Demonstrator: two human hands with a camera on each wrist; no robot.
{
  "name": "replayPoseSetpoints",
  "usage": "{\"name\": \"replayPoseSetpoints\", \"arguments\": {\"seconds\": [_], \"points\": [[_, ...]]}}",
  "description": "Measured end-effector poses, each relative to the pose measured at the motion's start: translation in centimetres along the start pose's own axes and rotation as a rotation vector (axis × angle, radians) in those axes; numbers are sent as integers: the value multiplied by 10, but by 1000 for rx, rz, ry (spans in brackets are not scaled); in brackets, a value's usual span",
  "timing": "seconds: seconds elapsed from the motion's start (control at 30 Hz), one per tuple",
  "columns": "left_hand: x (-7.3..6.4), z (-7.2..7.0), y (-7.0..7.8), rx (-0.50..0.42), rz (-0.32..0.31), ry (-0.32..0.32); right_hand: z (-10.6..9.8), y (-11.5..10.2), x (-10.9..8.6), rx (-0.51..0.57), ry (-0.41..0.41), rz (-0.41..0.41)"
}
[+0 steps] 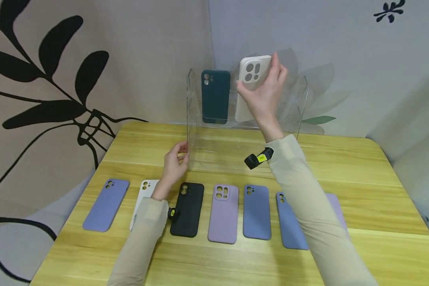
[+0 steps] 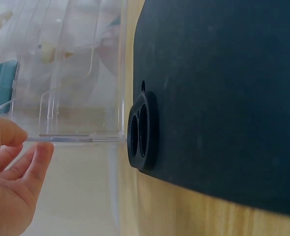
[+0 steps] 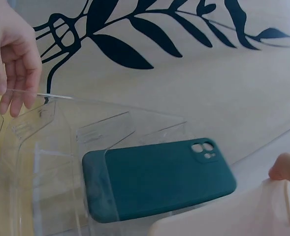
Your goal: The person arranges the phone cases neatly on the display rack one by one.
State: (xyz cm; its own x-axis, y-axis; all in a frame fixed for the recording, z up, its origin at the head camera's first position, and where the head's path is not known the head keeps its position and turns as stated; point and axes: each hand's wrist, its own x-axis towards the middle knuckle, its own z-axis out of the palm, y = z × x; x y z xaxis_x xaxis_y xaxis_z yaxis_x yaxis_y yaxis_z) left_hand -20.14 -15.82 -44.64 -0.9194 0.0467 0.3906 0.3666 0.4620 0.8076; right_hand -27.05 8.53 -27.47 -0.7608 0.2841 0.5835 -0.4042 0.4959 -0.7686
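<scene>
A clear acrylic display stand (image 1: pixel 232 147) with stepped tiers stands at the back of the table. My left hand (image 1: pixel 175 163) pinches its left side panel between thumb and fingers, as the left wrist view shows. With my right hand (image 1: pixel 266 93) I grip a white phone case (image 1: pixel 245 105) by its two long sides near the camera cutouts. That case is upright at the stand's top tier; whether its lower end rests there I cannot tell. Beside it to the left, a dark teal phone case (image 1: pixel 215 97) leans upright on the same tier.
Along the table front lie a purple-blue case (image 1: pixel 106 205), a partly covered white case (image 1: pixel 142 198), a black case (image 1: pixel 187 209), a lilac case (image 1: pixel 223 214), a blue case (image 1: pixel 257 212) and another blue case (image 1: pixel 293 226) under my right forearm. A wall rises behind the stand.
</scene>
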Motion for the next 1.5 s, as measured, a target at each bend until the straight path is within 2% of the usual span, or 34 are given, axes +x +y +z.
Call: {"name": "replayPoseSetpoints", "arguments": {"seconds": [0.3,0.57,1.33,1.5], "points": [[1,0,1,11,8,-4,22,14,1,17,70,35],[1,-1,2,12,0,0,29,20,0,1,117,46],[0,0,0,11,31,15,42,30,-11,-175,136,13],[1,1,-1,19,29,15,46,31,-11,-207,169,17]]}}
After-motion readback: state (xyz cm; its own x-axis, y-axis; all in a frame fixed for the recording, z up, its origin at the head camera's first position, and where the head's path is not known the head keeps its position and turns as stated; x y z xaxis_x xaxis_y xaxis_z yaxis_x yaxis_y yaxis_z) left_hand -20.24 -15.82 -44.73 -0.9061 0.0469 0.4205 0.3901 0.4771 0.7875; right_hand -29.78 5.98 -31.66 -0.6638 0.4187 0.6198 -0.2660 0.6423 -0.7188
